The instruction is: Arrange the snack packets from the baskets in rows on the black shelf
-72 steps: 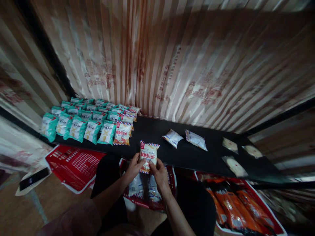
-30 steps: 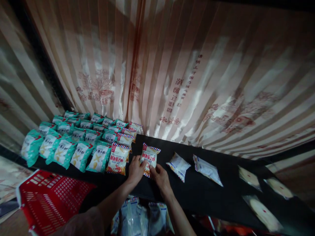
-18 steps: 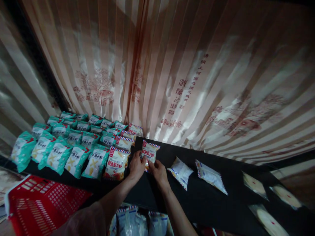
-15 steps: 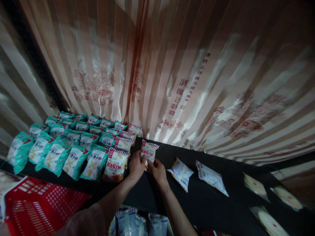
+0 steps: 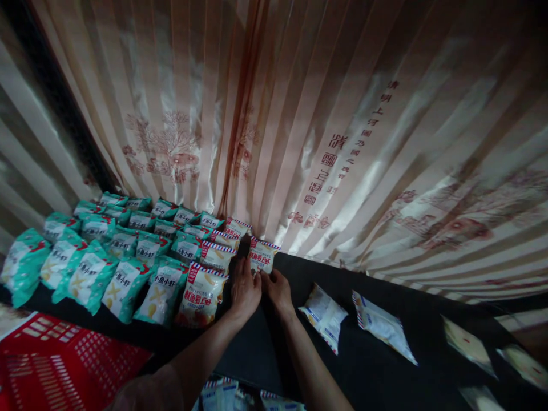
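Note:
A white snack bag with red lettering and a striped top edge [image 5: 262, 258] stands upright near the curtain, at the right end of the rows. My left hand [image 5: 246, 290] is at its lower left edge, fingers partly hidden behind the wrist side. Bent fingers of my right hand [image 5: 277, 290] grip its lower right corner. Just left of my left hand stands a matching snack bag [image 5: 202, 295], with more of the same kind behind it in a column. Several teal snack bags [image 5: 162, 290] fill the rows farther left.
Two snack bags [image 5: 324, 317] lie flat on the black table [image 5: 257, 354] to the right. Beyond them are flat clear-wrapped packs [image 5: 468, 345]. A red basket [image 5: 72, 365] sits at lower left, and more bags [image 5: 220, 395] lie below the table edge. A pleated curtain [image 5: 282, 114] hangs behind.
Both hands have moved the snack bag slightly back toward the curtain, behind the front bag of its neighbouring column. The view has shifted a little.

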`<state>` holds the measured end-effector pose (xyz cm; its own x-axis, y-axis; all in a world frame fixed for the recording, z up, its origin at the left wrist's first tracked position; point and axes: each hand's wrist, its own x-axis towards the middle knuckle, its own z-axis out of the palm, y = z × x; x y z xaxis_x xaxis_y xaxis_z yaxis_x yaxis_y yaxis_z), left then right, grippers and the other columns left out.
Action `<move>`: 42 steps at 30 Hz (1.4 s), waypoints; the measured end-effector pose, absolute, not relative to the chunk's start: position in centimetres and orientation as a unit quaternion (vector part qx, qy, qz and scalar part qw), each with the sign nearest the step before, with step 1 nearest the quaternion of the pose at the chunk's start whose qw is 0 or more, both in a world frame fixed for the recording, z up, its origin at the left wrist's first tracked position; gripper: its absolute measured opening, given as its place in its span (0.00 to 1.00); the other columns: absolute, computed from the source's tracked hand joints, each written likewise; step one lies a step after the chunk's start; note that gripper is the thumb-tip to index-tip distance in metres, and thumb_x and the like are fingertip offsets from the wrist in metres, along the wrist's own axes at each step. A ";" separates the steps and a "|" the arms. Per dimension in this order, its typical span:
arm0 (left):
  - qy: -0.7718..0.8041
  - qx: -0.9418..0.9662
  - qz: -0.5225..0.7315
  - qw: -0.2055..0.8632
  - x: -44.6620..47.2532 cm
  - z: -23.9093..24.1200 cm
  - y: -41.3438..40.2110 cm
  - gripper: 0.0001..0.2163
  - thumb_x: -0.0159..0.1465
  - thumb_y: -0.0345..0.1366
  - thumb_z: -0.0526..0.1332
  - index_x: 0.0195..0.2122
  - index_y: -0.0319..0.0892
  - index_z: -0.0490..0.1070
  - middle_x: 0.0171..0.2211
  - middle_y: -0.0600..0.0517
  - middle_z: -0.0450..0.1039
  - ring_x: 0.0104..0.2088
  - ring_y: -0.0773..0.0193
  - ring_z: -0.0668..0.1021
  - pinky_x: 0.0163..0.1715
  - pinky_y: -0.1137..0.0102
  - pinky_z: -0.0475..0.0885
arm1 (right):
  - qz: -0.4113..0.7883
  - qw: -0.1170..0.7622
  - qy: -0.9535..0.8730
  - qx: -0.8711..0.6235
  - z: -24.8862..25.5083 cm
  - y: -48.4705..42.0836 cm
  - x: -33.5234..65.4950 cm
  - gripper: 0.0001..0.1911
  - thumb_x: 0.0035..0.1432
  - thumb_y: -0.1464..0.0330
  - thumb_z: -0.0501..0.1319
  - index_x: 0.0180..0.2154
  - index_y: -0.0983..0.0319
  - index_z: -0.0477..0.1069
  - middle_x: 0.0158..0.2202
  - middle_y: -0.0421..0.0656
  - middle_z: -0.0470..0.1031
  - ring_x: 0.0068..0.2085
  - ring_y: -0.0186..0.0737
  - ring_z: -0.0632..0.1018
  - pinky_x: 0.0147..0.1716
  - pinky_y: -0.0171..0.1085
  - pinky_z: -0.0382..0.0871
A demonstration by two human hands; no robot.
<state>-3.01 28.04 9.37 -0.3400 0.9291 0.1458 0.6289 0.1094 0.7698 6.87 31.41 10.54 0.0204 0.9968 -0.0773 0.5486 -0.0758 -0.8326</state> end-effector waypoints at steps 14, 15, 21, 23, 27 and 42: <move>0.706 0.580 0.357 0.194 -3.1 8.8 28.7 0.24 0.63 0.32 0.49 0.60 0.31 0.57 0.65 0.41 0.50 0.66 0.53 0.50 0.64 0.57 0.51 | 0.311 0.321 -0.614 -0.651 9.0 34.5 6.0 0.17 0.50 0.55 0.55 0.28 0.62 0.72 0.26 0.44 0.76 0.28 0.41 0.75 0.27 0.35 0.64; 0.706 0.581 0.355 0.195 -3.1 8.8 28.8 0.23 0.63 0.32 0.49 0.60 0.31 0.57 0.65 0.41 0.50 0.66 0.53 0.50 0.64 0.57 0.51 | 0.309 0.320 -0.615 -0.651 8.8 34.7 6.0 0.18 0.50 0.55 0.55 0.29 0.62 0.72 0.26 0.45 0.76 0.28 0.41 0.76 0.27 0.35 0.65; 0.714 0.576 0.344 0.200 -3.2 8.7 29.0 0.23 0.62 0.31 0.49 0.60 0.31 0.58 0.64 0.41 0.51 0.65 0.52 0.51 0.64 0.55 0.50 | 0.314 0.338 -0.607 -0.647 8.4 35.7 5.9 0.25 0.51 0.56 0.57 0.47 0.64 0.69 0.35 0.47 0.78 0.34 0.44 0.79 0.34 0.38 0.70; 0.713 0.572 0.349 0.204 -3.3 8.6 29.1 0.23 0.63 0.31 0.49 0.60 0.31 0.58 0.64 0.41 0.51 0.65 0.52 0.51 0.64 0.55 0.50 | 0.323 0.342 -0.598 -0.649 8.3 36.0 5.9 0.31 0.51 0.57 0.58 0.55 0.63 0.63 0.38 0.47 0.78 0.36 0.44 0.79 0.36 0.38 0.71; 0.711 0.566 0.362 0.210 -3.3 8.5 29.2 0.23 0.63 0.32 0.49 0.59 0.32 0.59 0.64 0.41 0.51 0.65 0.53 0.51 0.64 0.56 0.50 | 0.340 0.324 -0.604 -0.644 8.2 36.5 5.9 0.33 0.53 0.57 0.57 0.59 0.61 0.58 0.37 0.43 0.79 0.36 0.43 0.80 0.37 0.39 0.71; 0.705 0.560 0.371 0.228 -3.4 8.3 29.4 0.23 0.62 0.32 0.50 0.59 0.34 0.59 0.65 0.42 0.50 0.65 0.53 0.52 0.64 0.55 0.51 | 0.291 0.282 -0.645 -0.647 9.6 36.6 5.4 0.26 0.55 0.56 0.54 0.53 0.59 0.66 0.29 0.40 0.77 0.31 0.40 0.77 0.30 0.35 0.67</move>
<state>-3.41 29.42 8.34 -0.2688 0.9586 0.0935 0.6200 0.0979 0.7784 5.38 36.59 9.61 -0.0026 0.9999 -0.0131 0.6710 -0.0080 -0.7414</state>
